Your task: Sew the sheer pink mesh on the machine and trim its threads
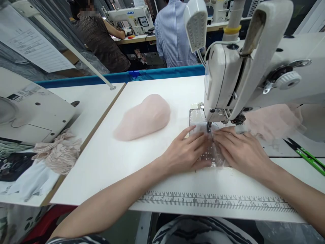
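- The sheer piece (212, 154) lies flat on the white surface (106, 159), directly under the head of the sewing machine (223, 74). It looks thin, light and limp, and is probably slippery.
- The left hand (186, 154) and right hand (241, 150) press on it with fingers flat and extended, grasping nothing. Flat pressure on either side seems the soundest hold.
- A pink fabric mound (146, 117) sits well apart to the left, and green snips (308, 156) lie to the right. A printed ruler (215, 201) runs along the near edge.
- Beyond, a person in a striped shirt (174, 34) and a second person (101, 37) sit at other machines.

We record a garment sewing workshop: an industrial sewing machine (236, 74) on our table (162, 88), another machine (130, 16) behind, a person (101, 40) at it, pink fabric (144, 117) piled.
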